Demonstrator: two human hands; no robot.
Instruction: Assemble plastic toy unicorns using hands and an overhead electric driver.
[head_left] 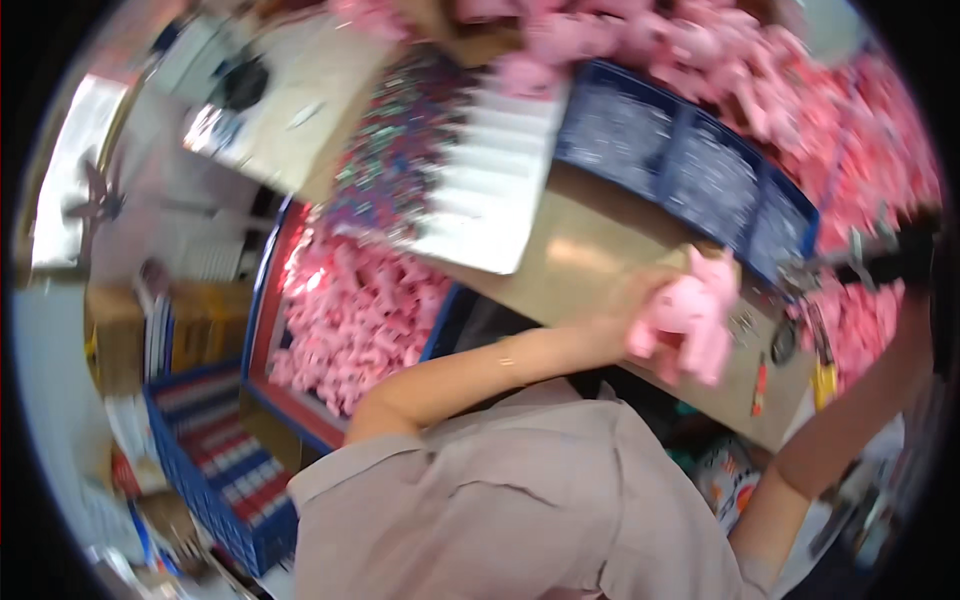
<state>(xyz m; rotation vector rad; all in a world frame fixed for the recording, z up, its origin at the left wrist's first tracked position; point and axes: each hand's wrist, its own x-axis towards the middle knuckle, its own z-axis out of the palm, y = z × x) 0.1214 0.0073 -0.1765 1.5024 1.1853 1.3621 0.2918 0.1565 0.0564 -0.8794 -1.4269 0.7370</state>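
My left hand (630,305) is closed round a pink plastic toy animal (688,318) with ears and stubby legs, held up above the tan tabletop. Motion blurs the hand and the toy. At the far right edge, my right hand (918,272) is raised beside a black tool with metal parts (870,258). Its fingers are lost in blur and the dark rim, so its grip does not show. Just beyond the toy stands a blue divided bin (690,150), its compartments filled with clear small parts.
Pink toy pieces (820,130) heap up beyond the bin. A white ridged tray (490,190) holds small dark multicoloured parts. To the left are a bin of pink pieces (350,320) and a blue crate (200,440). A red pen-like item (760,385) and a yellow-handled tool (823,380) lie at right.
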